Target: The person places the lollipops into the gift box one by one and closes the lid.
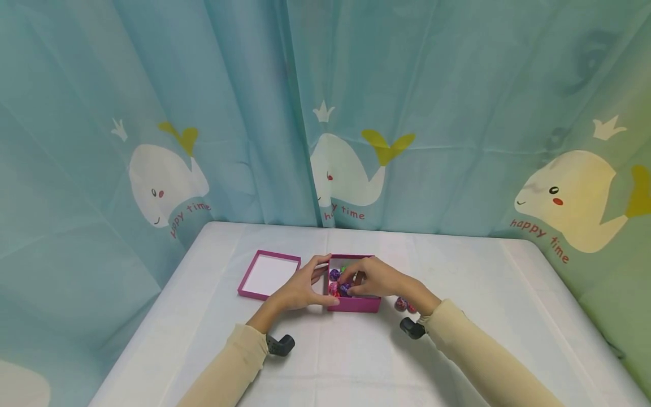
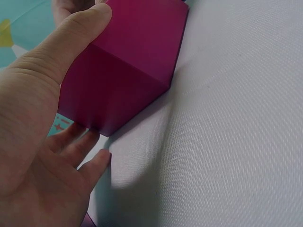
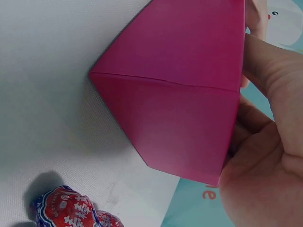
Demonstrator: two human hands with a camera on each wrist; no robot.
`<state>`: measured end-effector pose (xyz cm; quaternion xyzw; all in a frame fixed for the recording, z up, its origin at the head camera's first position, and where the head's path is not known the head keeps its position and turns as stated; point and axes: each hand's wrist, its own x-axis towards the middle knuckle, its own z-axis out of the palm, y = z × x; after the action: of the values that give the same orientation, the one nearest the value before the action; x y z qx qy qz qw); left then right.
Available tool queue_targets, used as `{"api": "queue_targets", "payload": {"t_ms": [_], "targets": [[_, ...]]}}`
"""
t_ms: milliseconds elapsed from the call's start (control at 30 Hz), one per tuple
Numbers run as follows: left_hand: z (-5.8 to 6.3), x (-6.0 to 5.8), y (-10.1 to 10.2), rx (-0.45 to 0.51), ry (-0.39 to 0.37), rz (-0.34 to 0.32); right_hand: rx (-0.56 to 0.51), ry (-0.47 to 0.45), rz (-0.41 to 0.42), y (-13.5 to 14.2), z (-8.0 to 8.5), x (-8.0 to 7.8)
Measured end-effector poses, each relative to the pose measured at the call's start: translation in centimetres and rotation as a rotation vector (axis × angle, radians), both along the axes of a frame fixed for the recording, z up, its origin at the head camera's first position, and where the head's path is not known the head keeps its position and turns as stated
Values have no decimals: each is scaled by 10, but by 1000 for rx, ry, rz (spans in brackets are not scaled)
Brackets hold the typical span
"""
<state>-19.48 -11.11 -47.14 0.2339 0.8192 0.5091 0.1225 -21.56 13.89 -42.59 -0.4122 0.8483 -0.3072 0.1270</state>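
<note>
Reaching into the open magenta box with my right hand, from its right side. Fingers bent downward, thumb by a purple sweet. Whether I have hold of it I cannot tell; in the right wrist view the box walls hide the fingertips. Left hand partly spread, gripping the box's left end: thumb on the near face, fingers at the far corner and along the side.

Step, as I judge it: sorting sweets in the box, one hand steadying, the other placing or picking; which, unclear. Next move probably calls for a light touch inside, then lifting clear of the rim without tipping the box.

Positions: box on the white-covered bench, between both hands. Another purple sweet and a pink one inside, left of my right fingertips. Two loose sweets outside, near my right wrist. Shallow lid left of the box, white inside upward.
</note>
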Motion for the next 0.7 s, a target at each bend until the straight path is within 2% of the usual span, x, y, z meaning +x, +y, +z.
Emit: {"api": "queue_targets", "payload": {"t_ms": [333,700], "targets": [[0,1,0,7,-7,1,-7,-18,18,1,0,0],[2,2,1,7,-16,5,-28,-34,-16,2,3,2]]}}
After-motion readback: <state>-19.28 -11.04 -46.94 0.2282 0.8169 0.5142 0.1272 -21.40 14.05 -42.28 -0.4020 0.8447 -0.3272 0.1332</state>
